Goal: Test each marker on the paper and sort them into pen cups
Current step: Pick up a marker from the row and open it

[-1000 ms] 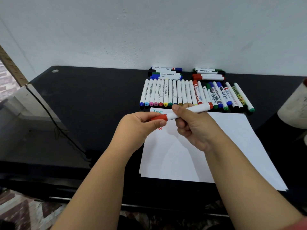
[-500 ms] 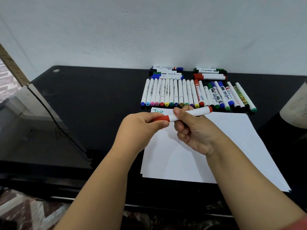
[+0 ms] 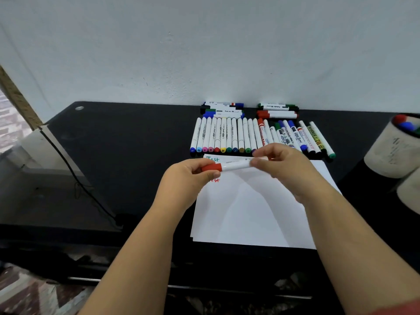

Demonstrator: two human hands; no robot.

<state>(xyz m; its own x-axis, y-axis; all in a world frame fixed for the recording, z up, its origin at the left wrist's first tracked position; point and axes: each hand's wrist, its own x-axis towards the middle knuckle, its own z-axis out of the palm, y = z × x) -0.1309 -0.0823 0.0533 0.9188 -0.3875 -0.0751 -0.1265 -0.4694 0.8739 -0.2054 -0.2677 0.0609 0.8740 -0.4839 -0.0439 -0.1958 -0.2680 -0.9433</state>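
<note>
We see a shiny black table (image 3: pixel 127 155) by a plain white wall. Over the flat white paper (image 3: pixel 250 212) near its front edge, our left hand (image 3: pixel 184 183) pinches the red cap of a round white marker (image 3: pixel 231 165). Our right hand (image 3: pixel 284 169) pinches its smooth body.

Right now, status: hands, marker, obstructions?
Left hand pinches red cap. Right hand grips red marker barrel, over paper. Nothing in the way.
</note>
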